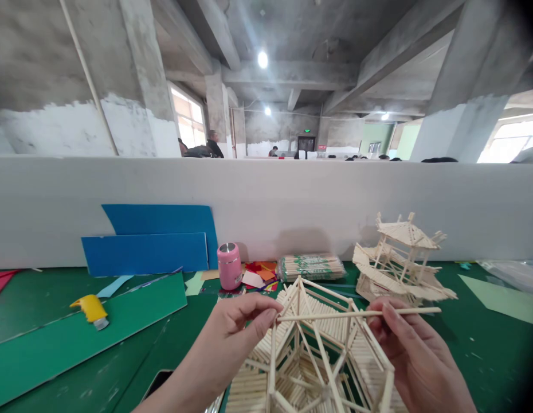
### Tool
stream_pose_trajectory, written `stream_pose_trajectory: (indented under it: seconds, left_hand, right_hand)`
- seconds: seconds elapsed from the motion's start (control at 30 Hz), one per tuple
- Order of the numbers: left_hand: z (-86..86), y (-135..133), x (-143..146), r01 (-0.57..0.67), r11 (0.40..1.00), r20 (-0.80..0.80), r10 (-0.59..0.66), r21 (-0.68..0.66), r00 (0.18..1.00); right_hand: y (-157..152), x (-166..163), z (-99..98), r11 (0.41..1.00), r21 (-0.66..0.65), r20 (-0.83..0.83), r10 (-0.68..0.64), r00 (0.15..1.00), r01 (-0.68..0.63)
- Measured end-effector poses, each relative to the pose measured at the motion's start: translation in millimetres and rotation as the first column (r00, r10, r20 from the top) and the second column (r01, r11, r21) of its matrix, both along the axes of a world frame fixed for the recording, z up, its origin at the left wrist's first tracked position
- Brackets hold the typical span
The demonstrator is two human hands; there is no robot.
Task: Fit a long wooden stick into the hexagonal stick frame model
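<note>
A thin wooden stick (330, 315) runs level across the top of a pavilion model (249, 390) built from many such sticks. The stick's left end is pinched between the thumb and forefinger of my left hand (240, 324), near a corner of the open roof frame. Nearer its other end, my right hand (415, 350) grips it between thumb and fingers, with the tip sticking out to the right. Whether the stick touches the roof frame I cannot tell. The model's roof is partly covered with rows of sticks, and its lower part runs out of view.
A finished-looking stick pavilion (404, 264) stands at the back right, beside a bag of sticks (312, 267). Left of these are a pink flask (229, 267), coloured paper scraps (260, 274), blue boards (146, 252), a green board (133, 310) and a yellow-handled tool (93, 310). A white partition (266, 195) closes off the back.
</note>
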State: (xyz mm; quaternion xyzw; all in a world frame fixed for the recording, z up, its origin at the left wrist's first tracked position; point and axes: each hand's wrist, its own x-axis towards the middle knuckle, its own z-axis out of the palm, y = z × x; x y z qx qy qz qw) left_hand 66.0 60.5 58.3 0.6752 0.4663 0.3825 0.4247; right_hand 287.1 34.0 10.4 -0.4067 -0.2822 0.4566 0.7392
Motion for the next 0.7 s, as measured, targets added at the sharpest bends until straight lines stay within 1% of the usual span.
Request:
stream_pose_trajectory:
  seconds: [0.27,0.4,0.53,0.7]
  left_hand:
    - [1.0,-1.4,-0.9,-0.001,1.0,-0.029,0.002,0.03,1.0]
    - [0.4,-1.3,-1.0,0.001,0.999,-0.035,0.001,0.04,0.999]
    - [1.1,-0.8,-0.3,-0.002,1.0,-0.032,0.002,0.023,0.999]
    - [4.0,-0.8,1.2,-0.009,0.999,-0.047,0.01,0.035,0.999]
  right_hand:
    - [-0.2,-1.2,0.6,1.0,-0.017,-0.008,-0.001,1.0,0.001]
    - [-0.5,1.0,-2.5,0.999,-0.025,-0.044,0.029,0.999,-0.03]
    - [0.3,2.3,-5.0,0.997,-0.019,-0.057,0.069,0.996,-0.07]
    - [0.2,-0.8,-1.7,0.999,0.009,-0.023,0.044,0.999,-0.044]
